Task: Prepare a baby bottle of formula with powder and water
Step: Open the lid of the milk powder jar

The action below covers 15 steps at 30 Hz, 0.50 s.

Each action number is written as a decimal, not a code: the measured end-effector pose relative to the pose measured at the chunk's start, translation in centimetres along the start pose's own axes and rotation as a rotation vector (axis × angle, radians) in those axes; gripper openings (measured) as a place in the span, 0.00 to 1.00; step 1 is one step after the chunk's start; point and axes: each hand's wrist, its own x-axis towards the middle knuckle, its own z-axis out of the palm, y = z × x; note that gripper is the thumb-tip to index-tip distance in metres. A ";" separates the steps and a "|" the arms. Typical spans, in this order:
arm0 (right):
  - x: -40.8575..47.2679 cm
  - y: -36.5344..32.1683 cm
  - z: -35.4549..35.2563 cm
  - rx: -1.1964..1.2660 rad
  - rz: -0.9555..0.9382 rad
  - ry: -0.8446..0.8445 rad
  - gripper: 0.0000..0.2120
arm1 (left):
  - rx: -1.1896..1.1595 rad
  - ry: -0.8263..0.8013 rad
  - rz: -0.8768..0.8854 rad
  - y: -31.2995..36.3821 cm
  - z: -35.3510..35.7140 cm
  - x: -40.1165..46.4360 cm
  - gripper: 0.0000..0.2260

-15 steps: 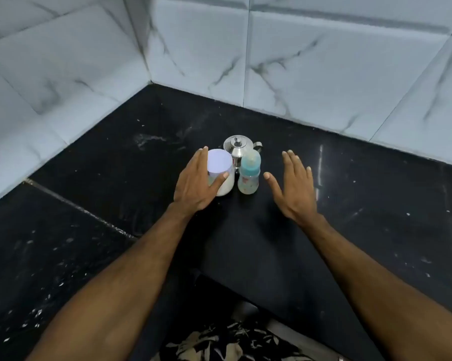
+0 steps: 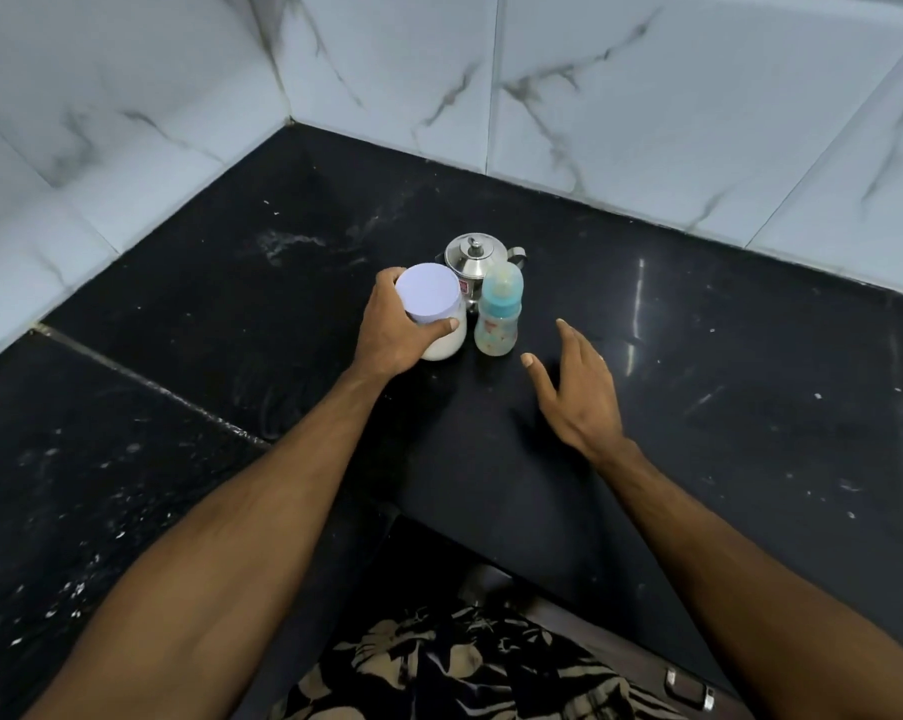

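A white powder jar with a pale lilac lid (image 2: 428, 296) stands on the black counter (image 2: 698, 407). My left hand (image 2: 394, 332) grips the jar from the left, fingers behind it and thumb across its front. Just right of the jar stands a baby bottle (image 2: 497, 324) with a blue collar and a clear cap over the teat. A small steel kettle (image 2: 472, 259) sits right behind both. My right hand (image 2: 576, 387) hovers over the counter to the right of the bottle, fingers straight and spread, touching nothing.
White marble-look wall tiles (image 2: 646, 96) close off the counter at the back and left, forming a corner. A seam (image 2: 153, 387) runs across the counter on the left. The counter's front edge and a drawer handle (image 2: 691, 685) lie below, by patterned clothing.
My left hand has closed around the powder jar, fingers now wrapped behind it. My right hand has drawn back slightly toward me and turned more edge-on.
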 end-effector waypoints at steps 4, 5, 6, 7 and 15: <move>-0.8 -0.1 -0.4 0.070 0.008 -0.011 0.34 | -0.016 -0.046 0.033 0.4 -1.5 -1.4 0.38; -1.0 -0.2 -0.4 0.086 0.008 -0.020 0.35 | -0.021 -0.059 0.042 0.6 -1.9 -2.1 0.38; -1.2 -0.2 -0.4 0.099 0.008 -0.030 0.35 | -0.020 -0.077 0.048 0.8 -2.3 -2.7 0.38; -1.4 -0.4 -0.3 0.109 0.008 -0.038 0.35 | -0.016 -0.096 0.053 1.0 -2.6 -3.5 0.37; -2.7 -2.8 -0.5 0.166 -0.076 -0.082 0.33 | -0.021 -0.164 0.033 0.1 -2.7 -9.0 0.39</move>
